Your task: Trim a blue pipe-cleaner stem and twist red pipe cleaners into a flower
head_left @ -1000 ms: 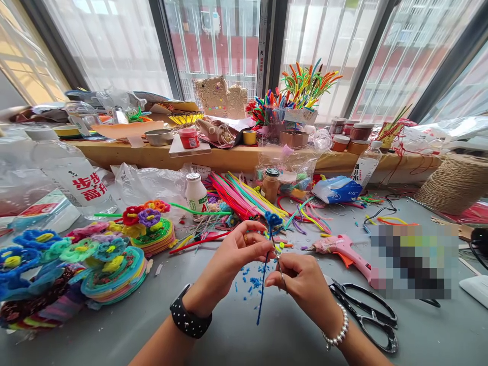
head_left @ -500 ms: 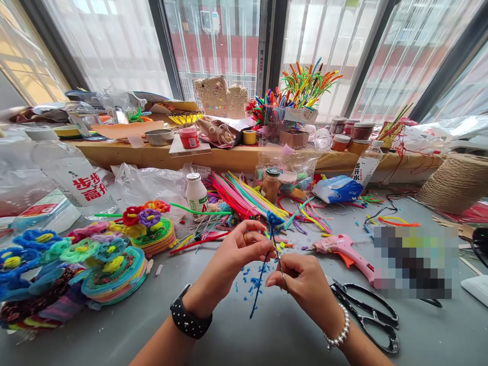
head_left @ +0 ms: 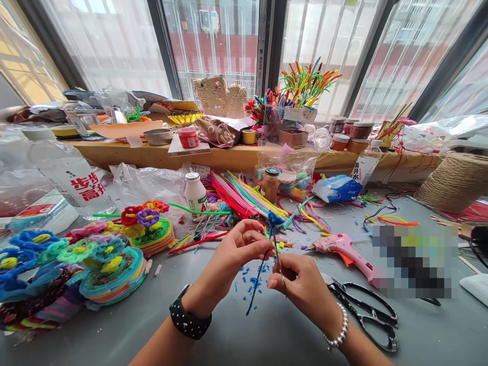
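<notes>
My left hand [head_left: 234, 256] pinches a blue pipe cleaner [head_left: 254, 288] between thumb and fingertips. Its thin lower end slants down toward the table, and a fluffy blue bloom-like head [head_left: 275, 218] tops it. In my right hand [head_left: 307, 282] is a pair of small metal scissors [head_left: 278, 256], their handle mostly hidden by my fingers. The blades point up beside the stem, just below the blue head; whether they touch it I cannot tell. Blue fuzz clippings [head_left: 249, 279] are scattered on the grey table [head_left: 229, 335] beneath.
Large black-handled scissors [head_left: 364, 310] and a pink glue gun [head_left: 343, 249] lie at right. Pipe-cleaner flowers [head_left: 107, 249] crowd the left. Behind my hands are a bundle of pipe cleaners [head_left: 240, 195], a white bottle [head_left: 195, 193] and a brown jar [head_left: 270, 185].
The stem's lower end has swung to the left, and the blue head has turned slightly. The small scissors have shifted and stand more upright, with my right hand still around them.
</notes>
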### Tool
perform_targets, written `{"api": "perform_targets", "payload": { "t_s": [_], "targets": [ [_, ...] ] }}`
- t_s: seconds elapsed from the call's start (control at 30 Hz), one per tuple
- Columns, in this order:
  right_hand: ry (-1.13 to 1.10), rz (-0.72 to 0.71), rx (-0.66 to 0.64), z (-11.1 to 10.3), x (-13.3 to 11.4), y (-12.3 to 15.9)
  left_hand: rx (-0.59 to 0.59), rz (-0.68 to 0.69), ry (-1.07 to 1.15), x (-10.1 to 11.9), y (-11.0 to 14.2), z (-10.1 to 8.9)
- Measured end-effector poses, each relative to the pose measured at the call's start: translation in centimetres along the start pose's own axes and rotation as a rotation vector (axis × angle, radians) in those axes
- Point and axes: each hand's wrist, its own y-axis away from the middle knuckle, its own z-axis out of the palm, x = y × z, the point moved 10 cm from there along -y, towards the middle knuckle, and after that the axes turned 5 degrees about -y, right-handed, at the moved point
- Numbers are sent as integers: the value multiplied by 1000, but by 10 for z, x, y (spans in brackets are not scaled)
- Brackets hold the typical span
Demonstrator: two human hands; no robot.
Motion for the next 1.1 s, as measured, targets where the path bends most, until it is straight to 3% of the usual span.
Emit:
{"api": "perform_targets", "payload": {
  "t_s": [0.47,0.87,1.1],
  "targets": [
    [27,-37,122,-9,0,0,9,-33,-13,-1,0,0],
    [-39,3,20,0,1,2,-10,3,-5,-1,0,1],
    [-16,10,76,-5,3,1,-12,-27,-21,-2,0,1]
  ]
}}
